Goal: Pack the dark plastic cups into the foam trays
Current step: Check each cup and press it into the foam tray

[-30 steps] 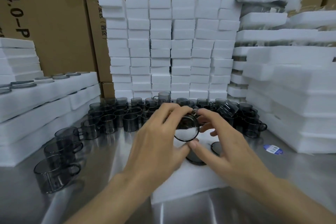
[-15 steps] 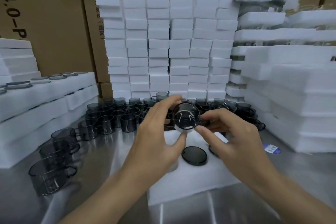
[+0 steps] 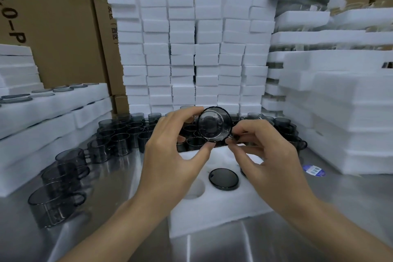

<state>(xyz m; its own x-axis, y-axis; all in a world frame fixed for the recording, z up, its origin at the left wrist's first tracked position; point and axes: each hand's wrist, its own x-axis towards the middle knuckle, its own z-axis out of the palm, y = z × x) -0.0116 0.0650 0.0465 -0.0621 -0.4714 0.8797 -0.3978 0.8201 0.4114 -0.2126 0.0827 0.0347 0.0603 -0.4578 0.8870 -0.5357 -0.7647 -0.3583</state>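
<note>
Step in hand: I judge I am turning one cup over for a look before I seat it; packing has only just begun.
Cup held: the dark plastic cup (image 3: 214, 126) is raised above the far edge of the foam tray (image 3: 212, 210), one round face towards me; mouth or base, I cannot tell.
Left hand (image 3: 170, 155): thumb and fingers curled round the cup's rim.
Right hand (image 3: 270, 159): fingertips pinching the cup's right side, at its handle.
On the tray: a seated cup (image 3: 223, 179) near the middle, a second one mostly hidden under my right hand, and an empty pocket (image 3: 194, 189) at the tray's left.
Beyond the tray: loose cups (image 3: 127, 134) crowd its far and left sides.
Next move: probably lower the cup squarely into an open pocket, with the handle turned where the foam allows.
</note>
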